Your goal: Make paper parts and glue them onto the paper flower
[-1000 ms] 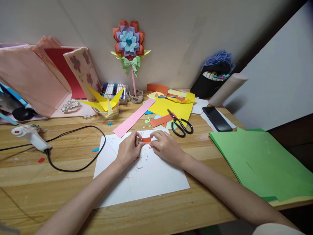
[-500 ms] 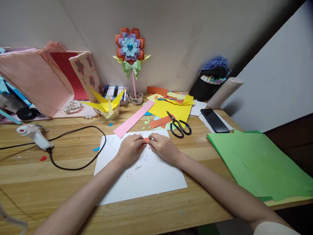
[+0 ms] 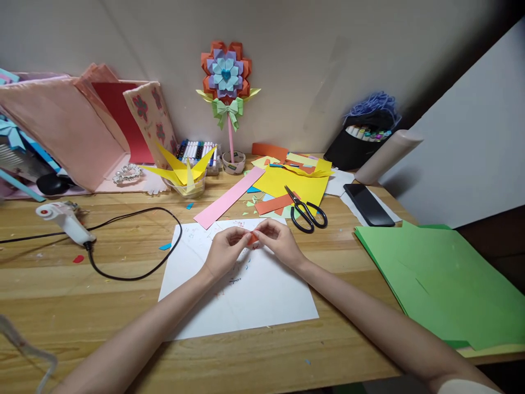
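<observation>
Left hand [image 3: 223, 253] and right hand [image 3: 284, 247] fingers [image 3: 241, 241] pinched a small orange paper piece [image 3: 252, 238] from opposite sides, presumably for steadiness, with a marked white paper sheet [image 3: 262, 301] beneath them.

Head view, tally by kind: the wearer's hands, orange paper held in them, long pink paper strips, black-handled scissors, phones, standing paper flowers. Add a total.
Left hand and right hand: 2
Held orange paper: 1
Pink strip: 1
Scissors: 1
Phone: 1
Paper flower: 1
Total: 7
</observation>
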{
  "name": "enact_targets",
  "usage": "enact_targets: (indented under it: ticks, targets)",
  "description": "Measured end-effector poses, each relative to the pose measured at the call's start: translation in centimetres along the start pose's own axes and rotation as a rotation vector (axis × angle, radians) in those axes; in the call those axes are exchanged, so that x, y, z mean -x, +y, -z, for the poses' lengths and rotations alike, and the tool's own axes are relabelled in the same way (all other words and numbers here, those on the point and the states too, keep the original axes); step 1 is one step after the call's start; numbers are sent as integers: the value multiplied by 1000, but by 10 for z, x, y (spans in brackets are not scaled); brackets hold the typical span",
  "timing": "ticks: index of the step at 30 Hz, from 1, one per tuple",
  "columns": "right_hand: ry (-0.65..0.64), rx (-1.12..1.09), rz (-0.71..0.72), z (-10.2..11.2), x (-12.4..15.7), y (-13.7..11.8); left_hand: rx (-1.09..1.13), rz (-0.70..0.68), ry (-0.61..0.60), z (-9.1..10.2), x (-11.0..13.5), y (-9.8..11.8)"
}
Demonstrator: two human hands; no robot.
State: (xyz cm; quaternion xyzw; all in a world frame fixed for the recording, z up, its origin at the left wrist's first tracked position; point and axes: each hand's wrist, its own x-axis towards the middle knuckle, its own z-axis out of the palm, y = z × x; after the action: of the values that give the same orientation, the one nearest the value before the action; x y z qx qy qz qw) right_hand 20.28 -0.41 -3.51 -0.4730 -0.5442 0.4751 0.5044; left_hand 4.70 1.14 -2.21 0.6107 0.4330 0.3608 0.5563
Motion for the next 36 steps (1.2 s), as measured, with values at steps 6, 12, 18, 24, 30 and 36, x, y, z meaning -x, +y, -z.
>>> enact_targets:
  ticks: [6,12,18,24,30,36]
  targets:
    - [28,-83,-64,0,-1,1,93,42,-21,-1,0,2]
    - [84,226,159,1,4,-1,109,76,17,-1,-2,6]
    - [100,563,527,3,7,-1,133,82,-10,0,-2,9]
    - [56,932,798,10,8,2,87,92,17,0,-2,11]
    - [10,1036,859,12,8,-2,120,117,27,3,-4,11]
    - [-10,460,425,9,1,-2,105,100,23,4,-4,6]
